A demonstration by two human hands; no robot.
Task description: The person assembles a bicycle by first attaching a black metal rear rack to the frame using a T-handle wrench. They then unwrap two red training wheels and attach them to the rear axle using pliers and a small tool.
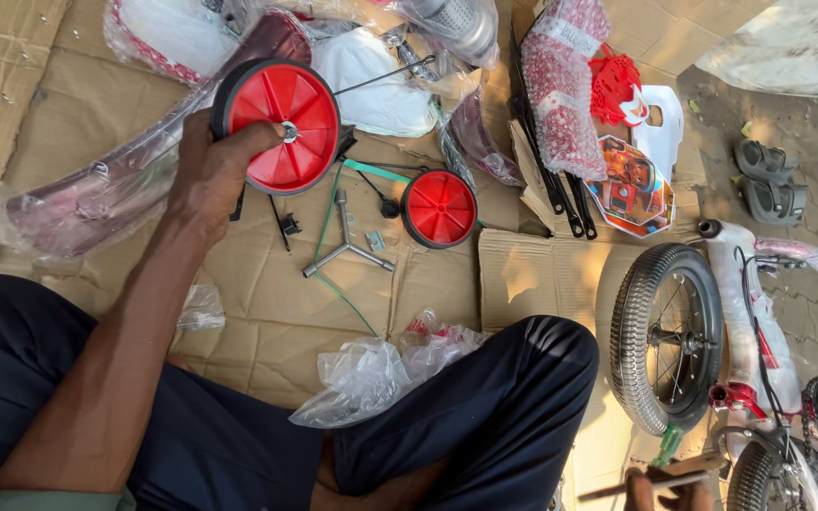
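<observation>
My left hand [212, 168] grips a red plastic training wheel with a black tyre [288, 121] by its edge, thumb near the metal hub, and holds it above the cardboard. A second, smaller-looking red training wheel [439, 208] lies flat to its right. Between them, on the cardboard, rests a three-armed metal socket wrench [345, 248]. My right hand [663, 492] is only partly in view at the bottom edge, closed around a thin rod-like tool [617, 489] beside the small white bicycle [759, 331].
Cardboard sheets [267, 303] cover the ground. Plastic-wrapped bicycle parts [565, 90], a colourful front plate [631, 185] and mudguards lie at the top. Crumpled plastic bags [381, 369] sit by my knees. The bicycle's spoked wheel [665, 336] and a pair of sandals [769, 180] are at the right.
</observation>
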